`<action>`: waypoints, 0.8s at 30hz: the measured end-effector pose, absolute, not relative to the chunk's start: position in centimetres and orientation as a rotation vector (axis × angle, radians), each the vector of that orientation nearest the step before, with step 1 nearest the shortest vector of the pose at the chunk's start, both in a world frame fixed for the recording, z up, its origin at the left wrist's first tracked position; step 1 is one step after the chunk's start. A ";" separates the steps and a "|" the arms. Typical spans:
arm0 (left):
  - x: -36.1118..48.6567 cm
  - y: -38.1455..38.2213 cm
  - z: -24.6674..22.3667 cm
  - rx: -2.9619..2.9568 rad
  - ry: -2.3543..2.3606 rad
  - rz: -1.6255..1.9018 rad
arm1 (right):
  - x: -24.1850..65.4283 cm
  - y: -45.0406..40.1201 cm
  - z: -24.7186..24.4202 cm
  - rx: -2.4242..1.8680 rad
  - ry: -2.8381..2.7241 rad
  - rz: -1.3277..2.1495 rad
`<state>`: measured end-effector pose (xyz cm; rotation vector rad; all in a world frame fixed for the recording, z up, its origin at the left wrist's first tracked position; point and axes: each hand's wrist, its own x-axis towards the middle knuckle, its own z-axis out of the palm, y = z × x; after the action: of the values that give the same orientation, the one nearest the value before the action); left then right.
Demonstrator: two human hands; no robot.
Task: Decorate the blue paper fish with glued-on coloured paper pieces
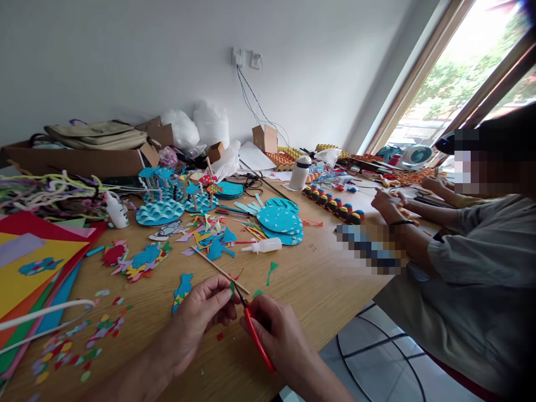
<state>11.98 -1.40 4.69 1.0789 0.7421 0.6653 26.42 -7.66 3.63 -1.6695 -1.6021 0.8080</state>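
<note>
My right hand [276,329] grips a pair of scissors [256,338] by their red handles. Its blades point up and left toward my left hand [209,304], whose thumb and fingers pinch a small piece of green paper [233,287]. The blade tips are close to that paper; I cannot tell whether they touch it. Just beyond the fingertips lies a thin wooden stick [211,262] on the table. A blue paper fish [182,291] with a patterned belly lies left of my left hand. Green paper scraps [272,272] lie beyond the scissors.
A glue bottle [268,245] lies on its side near blue paper discs [280,216]. Coloured paper sheets [37,251] and paper dots [94,335] spread over the left side. Another person [473,240] sits at the right, hands over the table [318,285].
</note>
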 end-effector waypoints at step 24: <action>9.6 1.4 5.2 1.640 0.982 0.512 | 25.6 -3.4 5.2 -1.438 -1.594 0.910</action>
<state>9.61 1.35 5.21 1.6399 0.9817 0.5120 25.56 -3.40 5.16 -1.4382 -1.5938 0.9099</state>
